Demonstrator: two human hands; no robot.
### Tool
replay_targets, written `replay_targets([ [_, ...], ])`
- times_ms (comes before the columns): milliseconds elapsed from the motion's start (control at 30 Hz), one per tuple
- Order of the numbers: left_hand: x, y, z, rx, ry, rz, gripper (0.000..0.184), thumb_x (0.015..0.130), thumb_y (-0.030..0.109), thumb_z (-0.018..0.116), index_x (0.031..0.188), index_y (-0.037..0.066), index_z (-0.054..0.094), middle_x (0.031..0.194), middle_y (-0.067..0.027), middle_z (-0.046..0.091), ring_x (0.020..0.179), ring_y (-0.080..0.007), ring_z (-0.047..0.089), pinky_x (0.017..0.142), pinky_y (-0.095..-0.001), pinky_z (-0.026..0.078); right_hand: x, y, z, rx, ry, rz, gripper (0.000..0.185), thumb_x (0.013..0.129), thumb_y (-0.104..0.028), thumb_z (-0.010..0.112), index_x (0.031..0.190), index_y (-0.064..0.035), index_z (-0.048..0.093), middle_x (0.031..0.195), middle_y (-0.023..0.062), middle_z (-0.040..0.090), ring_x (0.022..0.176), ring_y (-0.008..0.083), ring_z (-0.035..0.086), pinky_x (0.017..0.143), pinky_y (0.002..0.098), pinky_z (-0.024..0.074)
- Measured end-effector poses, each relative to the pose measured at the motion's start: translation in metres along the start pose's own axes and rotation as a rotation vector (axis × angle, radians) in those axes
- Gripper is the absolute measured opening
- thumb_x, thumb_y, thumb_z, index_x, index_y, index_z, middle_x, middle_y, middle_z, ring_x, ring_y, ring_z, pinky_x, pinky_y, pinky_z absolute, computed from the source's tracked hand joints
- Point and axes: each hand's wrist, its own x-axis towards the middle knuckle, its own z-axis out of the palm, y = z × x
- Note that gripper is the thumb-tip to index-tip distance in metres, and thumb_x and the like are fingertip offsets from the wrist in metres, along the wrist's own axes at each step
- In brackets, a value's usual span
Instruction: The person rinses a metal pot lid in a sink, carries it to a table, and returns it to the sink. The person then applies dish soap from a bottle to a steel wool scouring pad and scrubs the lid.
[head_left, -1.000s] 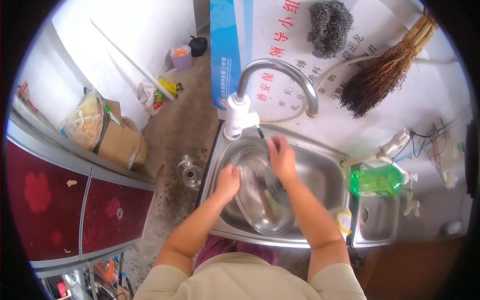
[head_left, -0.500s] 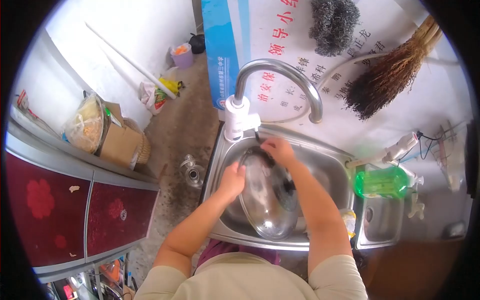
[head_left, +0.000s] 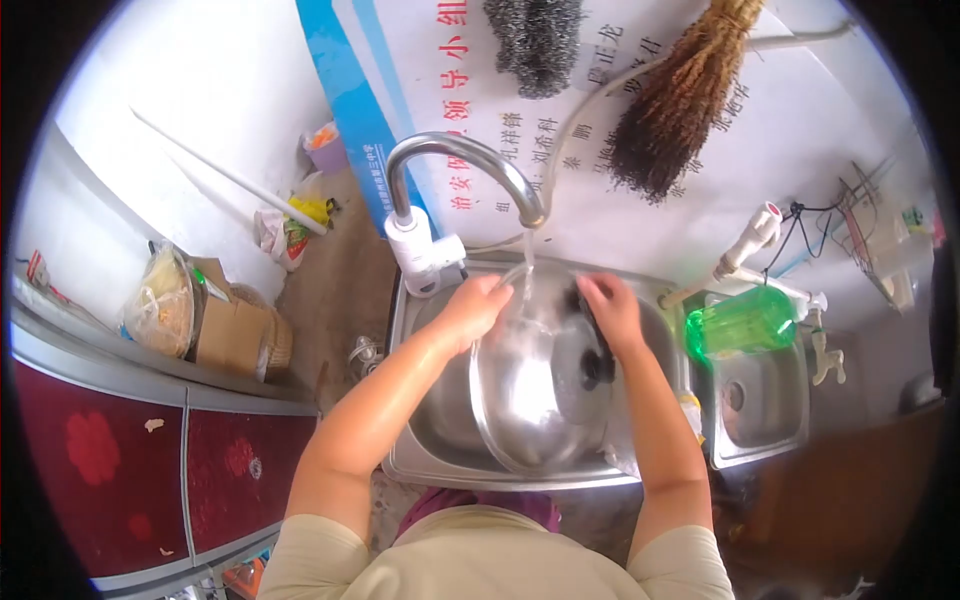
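Note:
A shiny steel pot lid (head_left: 530, 390) with a black knob (head_left: 597, 366) is held tilted over the large sink basin (head_left: 432, 415). My left hand (head_left: 478, 308) grips its upper left rim, thumb and fingers closed on the edge. Water (head_left: 528, 262) runs from the curved faucet (head_left: 465, 143) onto the lid's upper part. At the lid's upper right is my right hand (head_left: 612, 308), its fingers bent together against the surface. A dark patch shows beside those fingertips; whether it is a held pad or a reflection is unclear.
A green bottle (head_left: 742, 323) lies by the small side basin (head_left: 757, 400), near white pipes and a tap (head_left: 826, 350). On the wall hang steel wool (head_left: 535, 45) and a straw brush (head_left: 680, 110). A red-fronted cabinet (head_left: 100, 450) stands at left.
Water now streams from the faucet. The lid has turned to show more of its face, and my right hand has moved from its top rim to its upper right. The view has shifted.

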Motion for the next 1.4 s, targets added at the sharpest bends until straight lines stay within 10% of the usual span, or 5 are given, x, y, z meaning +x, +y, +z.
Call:
replay_targets([
  [367,0.018,-0.041,-0.012,0.46,0.004,0.366,0.027,0.091,0.025,0.049,0.091,0.0,0.058,0.062,-0.0057,0.052,0.057,-0.0114,0.045,0.055,-0.0289,0.039,-0.017,0.04,0.037,-0.055,0.387,-0.129,0.022,0.085,-0.024,0.058,0.094,-0.0039,0.062,0.092,0.0145,0.059,0.085,0.0289,0.056,0.077,0.0355,0.0447],
  [633,0.006,-0.081,-0.017,0.488,0.243,0.423,0.031,0.093,0.024,0.039,0.078,-0.002,0.05,0.075,-0.0253,0.055,0.074,-0.0443,0.051,0.062,-0.048,0.039,-0.08,-0.018,0.134,-0.363,0.127,-0.662,0.027,0.083,-0.015,0.041,0.1,0.0023,0.053,0.108,0.0229,0.053,0.105,0.0361,0.048,0.099,0.0454,0.031],
  [800,-0.009,-0.094,-0.019,0.547,0.331,0.412,0.026,0.091,0.02,0.045,0.075,-0.001,0.048,0.071,-0.0231,0.055,0.069,-0.0439,0.051,0.059,-0.0449,0.041,-0.008,0.116,0.078,-0.025,-0.006,0.299,0.035,0.086,-0.016,0.036,0.113,0.0042,0.047,0.11,0.028,0.049,0.106,0.0382,0.046,0.094,0.0412,0.0369],
  [1000,-0.009,-0.084,-0.012,0.449,0.29,0.445,0.024,0.09,0.018,0.048,0.074,0.0,0.046,0.07,-0.0232,0.053,0.067,-0.0428,0.051,0.057,-0.0435,0.04,-0.052,0.023,0.121,-0.417,0.15,-0.613,0.04,0.081,-0.013,0.039,0.116,0.0038,0.047,0.116,0.0222,0.05,0.111,0.0377,0.045,0.099,0.0462,0.031],
  [1400,-0.017,-0.094,-0.015,0.521,0.299,0.49,0.022,0.089,0.015,0.047,0.072,0.0,0.044,0.068,-0.0236,0.049,0.065,-0.0443,0.047,0.056,-0.0454,0.037,0.001,0.082,0.074,-0.222,0.185,0.126,0.039,0.078,-0.005,0.044,0.117,-0.002,0.047,0.114,0.0181,0.049,0.107,0.0357,0.045,0.096,0.0389,0.0355],
])
